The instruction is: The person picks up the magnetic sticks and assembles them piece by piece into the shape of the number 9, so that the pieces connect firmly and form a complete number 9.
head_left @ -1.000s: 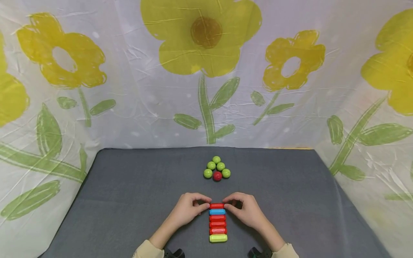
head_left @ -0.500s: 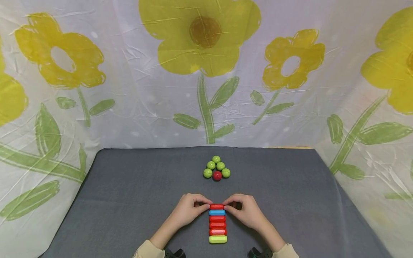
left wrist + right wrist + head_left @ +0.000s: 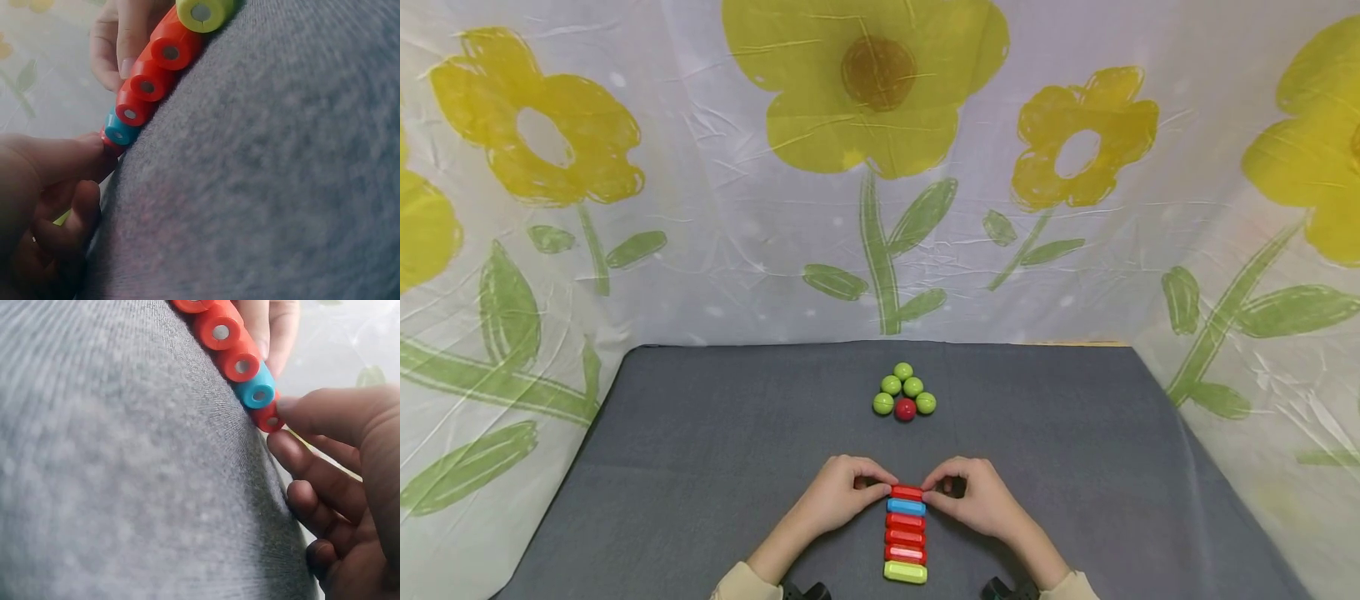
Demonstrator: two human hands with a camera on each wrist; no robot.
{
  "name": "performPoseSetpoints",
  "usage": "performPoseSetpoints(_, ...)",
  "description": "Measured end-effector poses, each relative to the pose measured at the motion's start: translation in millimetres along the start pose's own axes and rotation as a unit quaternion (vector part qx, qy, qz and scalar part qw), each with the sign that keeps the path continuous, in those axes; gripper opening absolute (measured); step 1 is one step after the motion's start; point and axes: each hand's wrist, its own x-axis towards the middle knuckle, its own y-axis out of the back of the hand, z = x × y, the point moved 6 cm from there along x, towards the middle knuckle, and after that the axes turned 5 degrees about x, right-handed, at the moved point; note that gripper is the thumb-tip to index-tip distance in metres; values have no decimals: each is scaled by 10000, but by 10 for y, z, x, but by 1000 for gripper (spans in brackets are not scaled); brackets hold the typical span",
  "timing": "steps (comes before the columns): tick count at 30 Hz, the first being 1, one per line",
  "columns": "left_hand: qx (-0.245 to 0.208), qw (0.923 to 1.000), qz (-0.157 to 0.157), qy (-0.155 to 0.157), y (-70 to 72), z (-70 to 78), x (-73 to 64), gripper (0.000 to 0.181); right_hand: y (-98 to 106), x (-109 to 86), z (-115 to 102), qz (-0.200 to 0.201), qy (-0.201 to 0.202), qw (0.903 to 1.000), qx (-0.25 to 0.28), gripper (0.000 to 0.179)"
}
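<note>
The left hand [image 3: 838,493] and the right hand [image 3: 977,497] face each other over a table [image 3: 715,442] covered in dark grey cloth. Between them lies the far red block [image 3: 907,492], at the far end of a row of six. The left hand pinches its left end with thumb and forefinger, and the right hand grasps the right end the same way.

On the near side of that block, the row runs toward the person: a blue block [image 3: 906,506] right next to it, then three more red blocks [image 3: 906,537], and a yellow-green block [image 3: 906,572] nearest the body. The pieces lie crosswise, side by side (the wrist views show a round silvery spot on their ends).

Farther back, well apart from the row, five green balls [image 3: 891,385] form a pointed group, with a red ball [image 3: 906,409] between the two nearest. Behind the table hangs a pale sheet [image 3: 737,250] printed with big yellow flowers. Light sleeves [image 3: 747,583] end above the wrists.
</note>
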Motion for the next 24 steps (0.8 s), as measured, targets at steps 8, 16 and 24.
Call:
performPoseSetpoints(8, -31, 9998, 92, 171, -11, -22, 9, 8, 6, 10, 22, 129, -56, 9999, -93, 9)
performPoseSetpoints(16, -46, 9988, 343, 333, 23, -31, 88, 10, 18, 90, 15, 498, 6, 9984, -267, 14)
performPoseSetpoints(24, 251, 9959, 772, 406, 29, -35, 165, 14, 26, 181, 45, 818, -82, 9958, -404, 13)
